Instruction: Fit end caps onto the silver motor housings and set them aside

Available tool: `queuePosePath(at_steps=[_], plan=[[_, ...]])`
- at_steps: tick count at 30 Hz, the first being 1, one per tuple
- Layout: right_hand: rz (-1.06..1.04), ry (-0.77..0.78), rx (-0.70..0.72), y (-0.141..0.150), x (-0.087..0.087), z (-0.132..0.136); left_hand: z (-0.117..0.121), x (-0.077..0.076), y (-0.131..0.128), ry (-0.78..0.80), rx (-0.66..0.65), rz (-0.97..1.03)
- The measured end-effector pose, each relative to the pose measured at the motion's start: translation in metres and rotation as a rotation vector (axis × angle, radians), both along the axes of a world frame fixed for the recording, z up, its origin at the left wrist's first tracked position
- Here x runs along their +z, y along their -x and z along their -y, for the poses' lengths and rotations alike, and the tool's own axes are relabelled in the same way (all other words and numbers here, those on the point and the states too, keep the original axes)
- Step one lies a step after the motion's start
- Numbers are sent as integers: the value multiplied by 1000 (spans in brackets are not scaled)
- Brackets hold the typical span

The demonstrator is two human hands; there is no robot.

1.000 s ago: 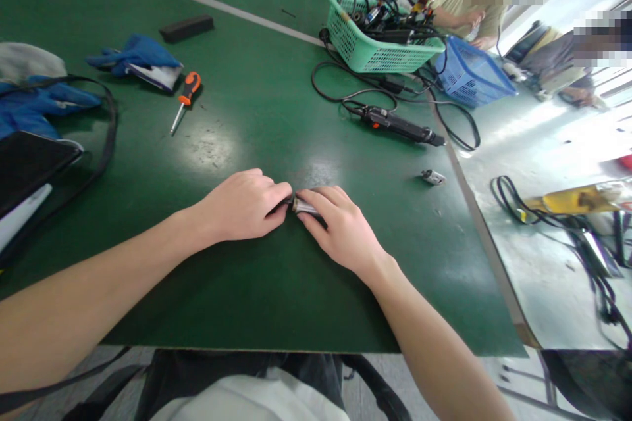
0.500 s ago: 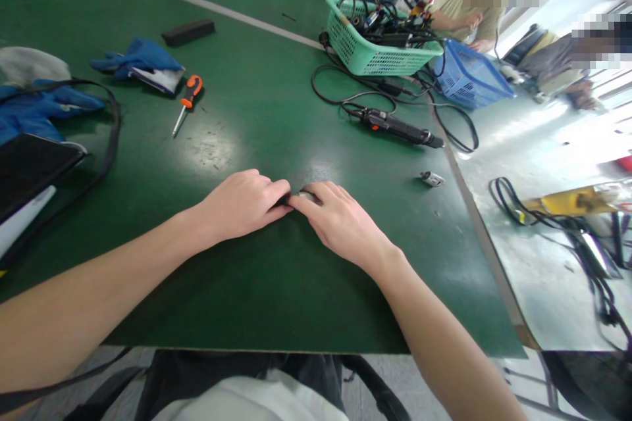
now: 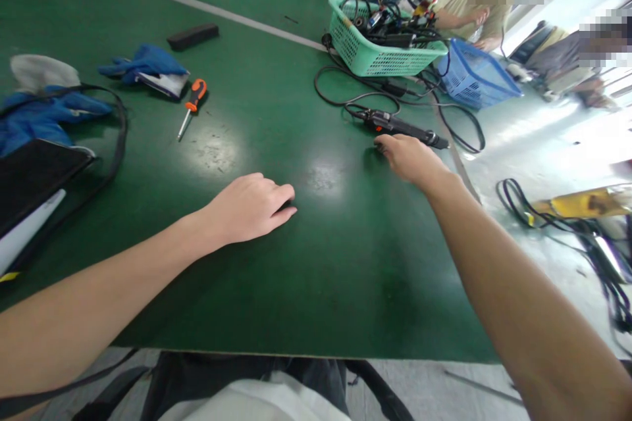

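My left hand [image 3: 254, 208] rests on the green table with its fingers curled under and the thumb close to the index finger. Whatever it may hold is hidden beneath the fingers. Out to the right, my right hand [image 3: 409, 158] is beside the black electric screwdriver [image 3: 395, 123], on its near side. Its fingers bend downward and are partly hidden and blurred, so contact with the tool is unclear. A black cord runs from the electric screwdriver toward the green basket [image 3: 380, 62].
An orange-and-black screwdriver [image 3: 192, 105], blue gloves [image 3: 148, 66] and a dark bar [image 3: 192, 36] lie left of centre. Cables fill the green basket; a blue basket [image 3: 476, 79] stands beside it. A black device [image 3: 39, 177] lies far left. Another person [image 3: 488, 13] sits at the back right.
My right hand has left my left hand and moved right and away from me, to the electric screwdriver. The small metal part there is now out of sight. My left hand has stayed put.
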State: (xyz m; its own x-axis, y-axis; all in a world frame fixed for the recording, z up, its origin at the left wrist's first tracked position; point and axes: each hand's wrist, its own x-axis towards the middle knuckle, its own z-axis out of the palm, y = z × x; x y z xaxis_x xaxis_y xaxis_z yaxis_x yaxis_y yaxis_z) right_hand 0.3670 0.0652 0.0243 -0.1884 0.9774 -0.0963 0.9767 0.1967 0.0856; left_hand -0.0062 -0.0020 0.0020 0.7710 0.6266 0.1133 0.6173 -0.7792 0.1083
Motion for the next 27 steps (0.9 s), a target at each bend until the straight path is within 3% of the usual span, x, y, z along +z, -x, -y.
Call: queuePosePath(at_steps=[4, 8, 11, 15, 18, 21, 24, 27], plan=[[-52, 7, -67, -58, -4, 0, 0, 1, 0, -5, -6, 9], [-168, -32, -172, -102, -12, 16, 0, -1, 1, -11, -4, 12], [-272, -73, -215, -118, -20, 35, 0, -2, 1, -12, -10, 16], [-436, -192, -230, -119, -34, 59, 0, -2, 1, -12, -16, 24], [-456, -273, -255, -104, -44, 71, 0, -2, 0, -9, -13, 20], [-438, -336, -279, -70, -51, 77, 0, -2, 0, -2, -13, 13], [-463, -374, -248, -14, -50, 80, 0, -1, -1, -4, -8, 5], [-556, -375, -103, 56, -46, 84, 1, -1, -2, -15, 10, 4]])
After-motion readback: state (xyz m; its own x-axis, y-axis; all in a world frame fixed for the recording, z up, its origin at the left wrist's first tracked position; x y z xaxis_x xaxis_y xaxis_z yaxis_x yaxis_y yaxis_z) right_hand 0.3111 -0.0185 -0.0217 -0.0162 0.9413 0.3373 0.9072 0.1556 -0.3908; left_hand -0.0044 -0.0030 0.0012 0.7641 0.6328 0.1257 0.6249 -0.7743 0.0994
